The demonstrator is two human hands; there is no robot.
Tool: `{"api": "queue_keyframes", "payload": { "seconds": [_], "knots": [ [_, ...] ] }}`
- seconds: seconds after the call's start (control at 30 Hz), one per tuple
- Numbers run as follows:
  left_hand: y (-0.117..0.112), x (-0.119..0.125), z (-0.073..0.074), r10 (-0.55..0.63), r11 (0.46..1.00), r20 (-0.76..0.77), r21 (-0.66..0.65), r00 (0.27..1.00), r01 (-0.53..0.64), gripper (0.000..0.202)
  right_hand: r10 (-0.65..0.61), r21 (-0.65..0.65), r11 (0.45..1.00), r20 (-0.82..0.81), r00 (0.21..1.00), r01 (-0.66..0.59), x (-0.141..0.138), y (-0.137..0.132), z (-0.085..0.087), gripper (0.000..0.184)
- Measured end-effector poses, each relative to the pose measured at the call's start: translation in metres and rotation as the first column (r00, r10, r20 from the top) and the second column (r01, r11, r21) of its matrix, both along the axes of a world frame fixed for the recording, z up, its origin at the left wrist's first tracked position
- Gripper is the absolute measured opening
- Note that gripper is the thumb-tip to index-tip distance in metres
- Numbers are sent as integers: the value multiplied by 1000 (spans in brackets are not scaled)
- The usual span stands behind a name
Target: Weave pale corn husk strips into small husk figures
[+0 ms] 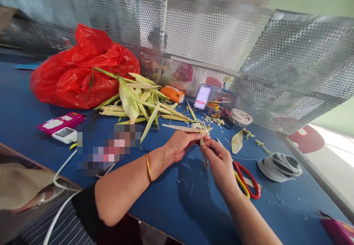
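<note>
Both of my hands meet over the blue table, pinching a small bundle of pale leaf strips (205, 130). My left hand (181, 143), with a gold bangle on the wrist, is closed on the bundle from the left. From the right, my right hand (219, 160) grips its lower end between thumb and fingers. One long pale strip (177, 127) sticks out leftward above my left hand. Scissors (246, 182) with red and yellow handles lie beside my right hand, their blades partly hidden behind it. A fine thread runs from near my hands towards a spool (279, 166).
A heap of pale green leaves (129, 104) lies against a red plastic bag (83, 71). Behind stand perforated metal panels (204, 34). An orange packet (173, 94), a lit phone (202, 97), a tape roll (241, 117) and a white cable (59, 175) are also around.
</note>
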State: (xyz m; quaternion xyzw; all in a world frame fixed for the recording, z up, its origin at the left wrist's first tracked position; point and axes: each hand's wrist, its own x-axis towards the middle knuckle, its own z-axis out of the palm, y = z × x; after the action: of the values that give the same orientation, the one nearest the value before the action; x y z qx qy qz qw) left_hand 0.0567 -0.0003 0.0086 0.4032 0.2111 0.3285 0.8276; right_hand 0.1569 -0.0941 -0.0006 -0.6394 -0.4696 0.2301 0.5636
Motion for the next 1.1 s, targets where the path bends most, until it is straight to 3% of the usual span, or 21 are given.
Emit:
{"api": "queue_keyframes", "payload": {
  "seconds": [0.3,0.43,0.47,0.57,0.67,0.77,0.93,1.1],
  "knots": [
    [2,-1,2,-16,999,-52,-48,999,13,21,35,-13,999,90,995,-34,3,-2,5,25],
    [4,-5,3,-83,996,-128,-52,988,77,20,-221,95,975,266,938,203,19,-1,7,26],
    [4,-6,3,-106,994,-148,-48,983,100,20,-244,131,968,294,924,214,23,0,6,24],
    [3,-8,5,-144,990,-194,-31,970,140,19,-142,100,988,344,928,114,31,4,1,30],
    [1,-7,4,-114,989,-224,67,968,132,24,-90,63,996,412,907,70,32,6,-3,19],
    [-1,-5,3,-22,975,-271,207,962,80,28,-128,117,990,565,815,75,29,4,-4,15],
    [-1,-4,4,41,958,-315,281,948,52,29,-196,198,979,805,560,57,25,0,0,16],
    [0,-5,6,49,962,-348,269,936,49,29,-194,200,979,845,498,42,26,-2,4,15]
  ]
}}
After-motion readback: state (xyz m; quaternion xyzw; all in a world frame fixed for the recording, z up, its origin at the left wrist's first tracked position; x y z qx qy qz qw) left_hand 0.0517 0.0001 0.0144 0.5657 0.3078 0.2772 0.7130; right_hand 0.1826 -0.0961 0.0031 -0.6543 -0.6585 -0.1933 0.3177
